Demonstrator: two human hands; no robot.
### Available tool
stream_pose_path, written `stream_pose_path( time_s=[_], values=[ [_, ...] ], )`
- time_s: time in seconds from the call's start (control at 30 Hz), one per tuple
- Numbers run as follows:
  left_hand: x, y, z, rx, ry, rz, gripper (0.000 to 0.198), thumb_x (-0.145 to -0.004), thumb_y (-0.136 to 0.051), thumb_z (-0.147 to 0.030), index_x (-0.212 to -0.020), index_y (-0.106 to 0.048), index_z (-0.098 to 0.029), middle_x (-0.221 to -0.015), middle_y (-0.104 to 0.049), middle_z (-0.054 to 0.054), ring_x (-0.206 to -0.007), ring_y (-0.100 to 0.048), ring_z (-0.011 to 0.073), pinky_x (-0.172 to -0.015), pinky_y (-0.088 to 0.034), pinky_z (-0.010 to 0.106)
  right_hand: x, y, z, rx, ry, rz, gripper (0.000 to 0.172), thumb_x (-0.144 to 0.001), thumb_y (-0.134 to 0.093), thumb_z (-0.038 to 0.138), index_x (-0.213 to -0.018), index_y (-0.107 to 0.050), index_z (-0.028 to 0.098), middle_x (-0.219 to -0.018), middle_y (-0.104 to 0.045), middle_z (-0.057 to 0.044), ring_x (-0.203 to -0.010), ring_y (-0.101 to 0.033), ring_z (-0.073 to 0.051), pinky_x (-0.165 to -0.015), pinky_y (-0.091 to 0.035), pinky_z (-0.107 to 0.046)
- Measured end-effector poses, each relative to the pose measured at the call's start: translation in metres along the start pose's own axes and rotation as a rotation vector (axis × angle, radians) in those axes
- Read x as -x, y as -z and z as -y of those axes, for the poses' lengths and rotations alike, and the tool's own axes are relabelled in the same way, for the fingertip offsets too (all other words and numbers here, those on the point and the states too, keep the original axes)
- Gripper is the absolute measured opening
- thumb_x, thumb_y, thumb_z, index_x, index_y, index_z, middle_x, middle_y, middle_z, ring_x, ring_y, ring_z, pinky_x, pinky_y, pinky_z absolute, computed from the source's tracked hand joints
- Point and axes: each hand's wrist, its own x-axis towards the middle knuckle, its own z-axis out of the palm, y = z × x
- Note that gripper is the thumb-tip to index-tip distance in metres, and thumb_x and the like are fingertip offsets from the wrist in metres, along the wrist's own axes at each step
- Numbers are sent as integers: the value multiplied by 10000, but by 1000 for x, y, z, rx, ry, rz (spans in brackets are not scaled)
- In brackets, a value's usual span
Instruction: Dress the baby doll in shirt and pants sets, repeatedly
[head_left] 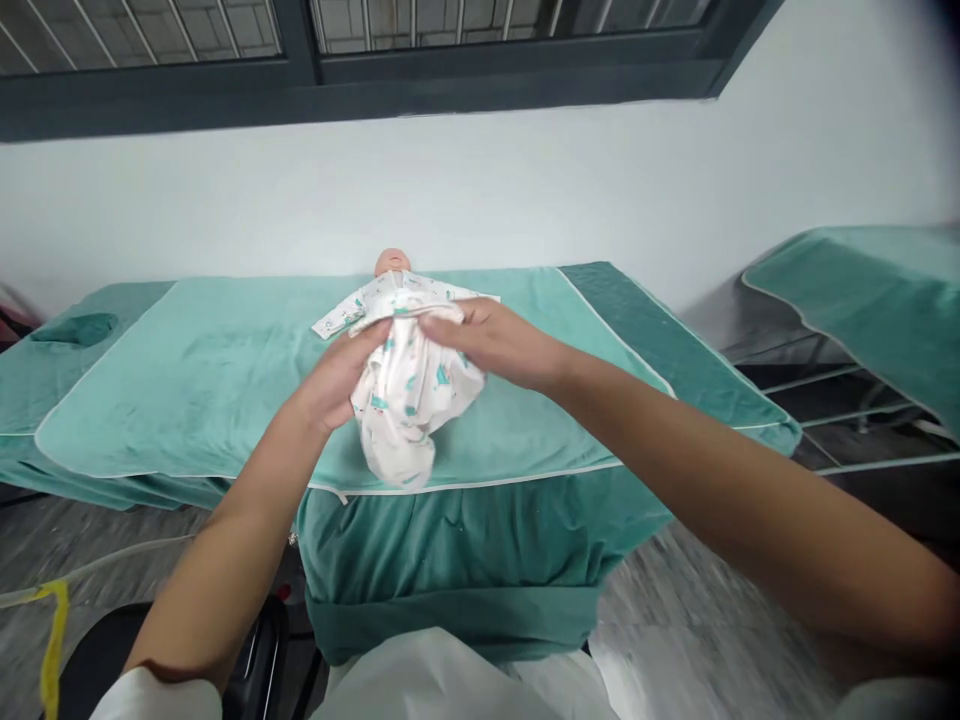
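Note:
A baby doll point(392, 262) lies on its back on the bed, head toward the wall, in a white long-sleeved baby top point(401, 290) with a small green print. White baby pants point(409, 400) in a matching print cover its lower body, their legs hanging loosely toward me. My left hand point(349, 375) is closed on the left side of the waistband, thumb on top. The other side is pinched by my right hand point(487, 340), its thumb pointing inward along the band. The doll's legs are hidden by the cloth.
The bed has a green velvet cover point(225, 370) with white piping. A second green-covered bed point(885, 290) with a metal frame stands at right. At lower left are a black stool point(97, 650) and a yellow strap point(52, 640). A barred window point(435, 30) tops the white wall.

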Motion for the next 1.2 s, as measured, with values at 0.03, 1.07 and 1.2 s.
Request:
stream_pose_path(
  time_s=[0.03,1.07,1.2],
  values=[
    [3,-1,2,-26,43,69,516,-762,-844,-575,-1058,-759,-161,-916,-802,100,-928,-786,303,-784,-645,389,-2,2,0,-56,26,-72,497,-849,-738,706,-878,-724,210,-851,-755,-22,-779,-688,-179,-706,-538,-290],
    [-24,44,74,-102,381,215,541,-643,-985,-364,-1100,-802,-138,-1049,-823,105,-875,-760,237,-769,-585,312,-11,2,-133,-636,-166,-272,394,-756,-888,483,-982,-750,191,-905,-777,-55,-772,-702,-202,-675,-552,-292],
    [-25,37,110,126,230,-125,483,-648,-965,-356,-1051,-782,-163,-957,-816,49,-851,-755,212,-810,-584,301,11,-11,-179,-604,-282,-227,482,-755,-879,590,-995,-760,189,-873,-775,-46,-726,-672,-178,-662,-527,-284]
  ],
)
